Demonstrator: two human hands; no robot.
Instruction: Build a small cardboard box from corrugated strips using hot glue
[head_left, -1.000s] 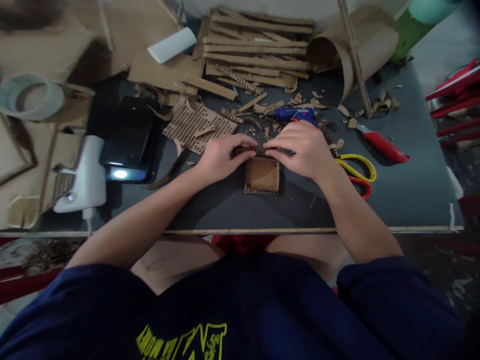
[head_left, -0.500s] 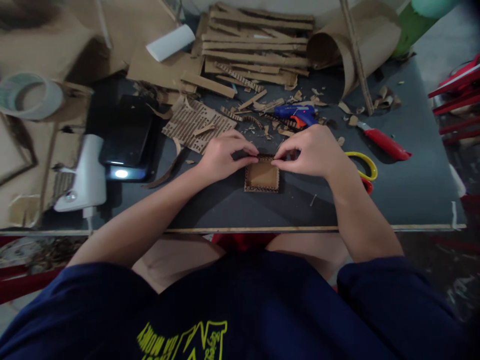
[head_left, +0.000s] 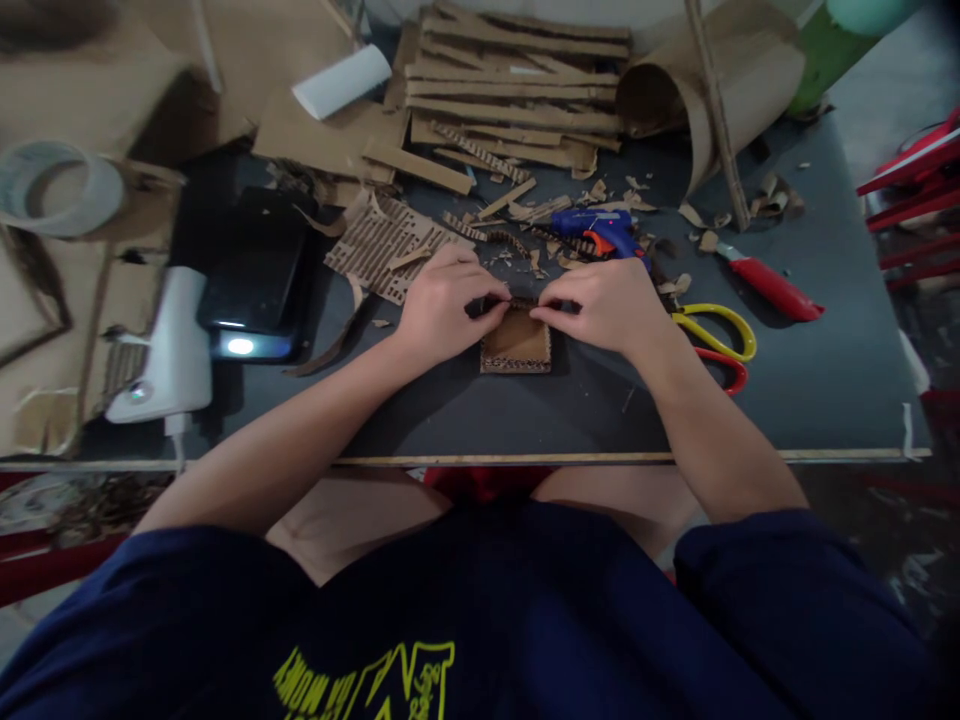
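A small square cardboard tray [head_left: 516, 347] with corrugated edging sits on the dark table [head_left: 810, 370] in front of me. My left hand [head_left: 439, 305] pinches its far left corner with closed fingers. My right hand [head_left: 604, 303] pinches the far right part of the same edge. A thin corrugated strip runs between my fingertips along that far edge. The tray looks tipped slightly, its near side showing.
A blue glue gun [head_left: 596, 229], a red-handled knife [head_left: 765, 285] and yellow and red scissors [head_left: 718, 340] lie right of my hands. Cardboard strips [head_left: 510, 95], a cardboard roll [head_left: 712, 95] and scraps fill the back. A phone [head_left: 251, 265], white device [head_left: 165, 350] and tape roll [head_left: 56, 190] are left.
My hands shifted back toward the far edge of the tray and pinched it. The tray now sits a little tilted and looks shorter than before.
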